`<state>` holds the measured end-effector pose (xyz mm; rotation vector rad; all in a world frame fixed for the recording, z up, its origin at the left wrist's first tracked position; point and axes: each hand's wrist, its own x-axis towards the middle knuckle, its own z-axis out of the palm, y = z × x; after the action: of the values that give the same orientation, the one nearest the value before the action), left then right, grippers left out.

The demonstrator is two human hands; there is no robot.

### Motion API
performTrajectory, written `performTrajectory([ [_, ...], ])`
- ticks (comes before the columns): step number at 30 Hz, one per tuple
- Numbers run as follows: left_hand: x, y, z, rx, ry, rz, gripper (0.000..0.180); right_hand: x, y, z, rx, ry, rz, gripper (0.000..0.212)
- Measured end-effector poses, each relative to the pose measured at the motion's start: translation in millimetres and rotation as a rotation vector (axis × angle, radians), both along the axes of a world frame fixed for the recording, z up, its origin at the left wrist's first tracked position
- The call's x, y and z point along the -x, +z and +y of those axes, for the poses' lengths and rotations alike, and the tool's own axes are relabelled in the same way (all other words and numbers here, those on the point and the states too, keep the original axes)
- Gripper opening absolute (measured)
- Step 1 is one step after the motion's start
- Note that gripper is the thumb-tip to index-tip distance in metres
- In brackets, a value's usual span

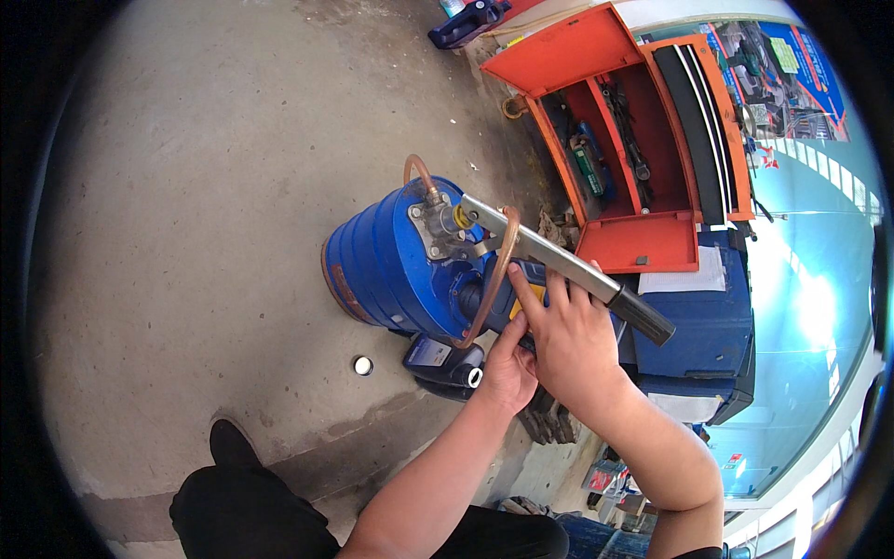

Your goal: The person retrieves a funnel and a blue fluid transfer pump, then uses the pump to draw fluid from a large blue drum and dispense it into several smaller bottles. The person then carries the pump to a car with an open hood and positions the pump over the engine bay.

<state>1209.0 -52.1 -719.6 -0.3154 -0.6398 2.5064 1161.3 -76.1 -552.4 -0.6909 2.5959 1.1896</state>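
Note:
A dark blue oil jug (pixel 503 306) with a yellow label lies tilted over the top of a ribbed blue drum (pixel 372 256). My right hand (pixel 573 340) rests over the jug's side, fingers stretched along it. From below, my left hand (pixel 512 368) grips the jug, its thumb up near my right hand. Its mouth meets a dark blue round piece (pixel 456 289) on the drum, possibly a funnel; the joint is partly hidden. A metal hand pump (pixel 430 228) is mounted on the drum. Its lever (pixel 549 252), black-gripped, and a clear brownish hose (pixel 498 279) cross over the jug.
An uncapped blue jug (pixel 438 365) lies beside the drum, with a white cap (pixel 362 365) on the concrete floor (pixel 205 186). To the right stand an orange tool cabinet (pixel 643 247) with its door hanging open and a dark blue case (pixel 698 321). My shoe (pixel 233 444) is lower left.

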Motion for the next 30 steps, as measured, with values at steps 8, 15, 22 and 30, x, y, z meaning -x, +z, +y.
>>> performTrajectory([
  [8,0.6,-1.5,1.4,0.022,-0.006,-0.003,0.064,1.2,0.4,-1.0,0.019,0.005,0.006,0.077],
  [15,0.8,1.4,2.0,0.018,-0.024,-0.046,0.062,1.7,0.3,-0.8,0.018,0.001,0.004,0.077],
  [22,0.6,3.2,2.8,-0.010,0.012,-0.038,0.060,2.6,1.4,-0.8,0.008,0.029,0.012,0.077],
  [30,1.0,4.3,3.7,0.000,0.006,-0.052,0.061,3.3,3.8,-1.6,0.032,0.004,-0.008,0.078],
])
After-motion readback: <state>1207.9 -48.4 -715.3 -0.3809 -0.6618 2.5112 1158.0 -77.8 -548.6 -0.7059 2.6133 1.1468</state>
